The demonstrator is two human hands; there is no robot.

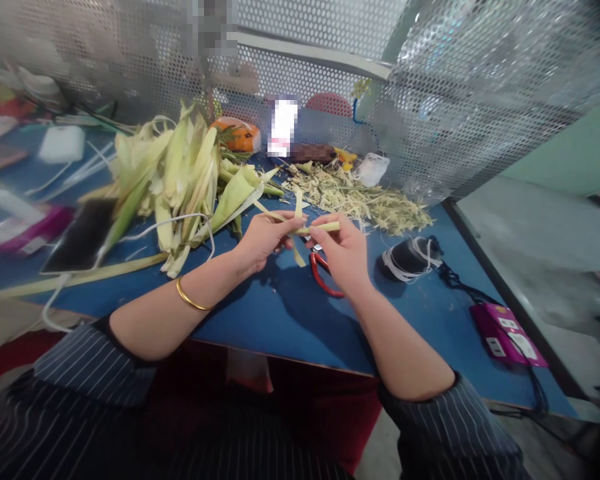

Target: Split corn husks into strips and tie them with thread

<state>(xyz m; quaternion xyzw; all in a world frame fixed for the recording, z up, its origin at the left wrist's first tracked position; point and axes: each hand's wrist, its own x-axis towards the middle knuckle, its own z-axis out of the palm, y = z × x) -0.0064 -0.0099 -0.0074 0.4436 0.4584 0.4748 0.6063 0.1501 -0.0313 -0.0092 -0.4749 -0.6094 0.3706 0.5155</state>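
Observation:
Both hands meet above the middle of the blue table, fingers pinched on pale green strips of corn husk (299,203) that cross each other. My left hand (266,239), below a gold bangle, grips the strips where they cross. One husk end hangs down under its fingers. My right hand (344,253) pinches a folded husk strip (330,227) that points to the right. Red-handled scissors (321,277) lie on the table beneath my right hand, partly hidden by it. Just left of my hands is a large pile of corn husks (187,167).
Behind the hands lies a heap of husk scraps (375,203). A black spool wound with white cord (410,259) sits to the right, near a purple power strip (509,335). A phone (80,237) with a white cable lies left. Perforated metal mesh (320,73) stands at the back.

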